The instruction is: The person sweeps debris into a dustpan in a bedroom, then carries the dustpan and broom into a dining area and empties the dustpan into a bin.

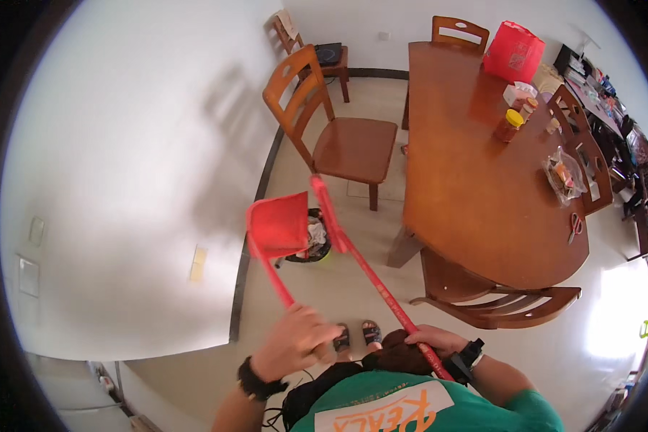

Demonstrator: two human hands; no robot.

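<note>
My left hand (297,340) grips the handle of a red plastic dustpan (278,224). Its pan is raised and partly covers a trash bin (316,237) that is lined with a black bag and holds crumpled waste. Whether anything lies in the pan I cannot tell. The red shaft of a broom (380,289) is held in my right hand (437,340), close to my waist. The broom's red head (328,213) is just right of the bin, pointing away from me and slightly blurred.
A wooden chair (356,146) stands beyond the bin by the white wall (140,162). On the right a wooden dining table (453,162) bears a red bag (514,53), jars, a tissue box and scissors (575,228). Another chair (507,308) is tucked at its near end.
</note>
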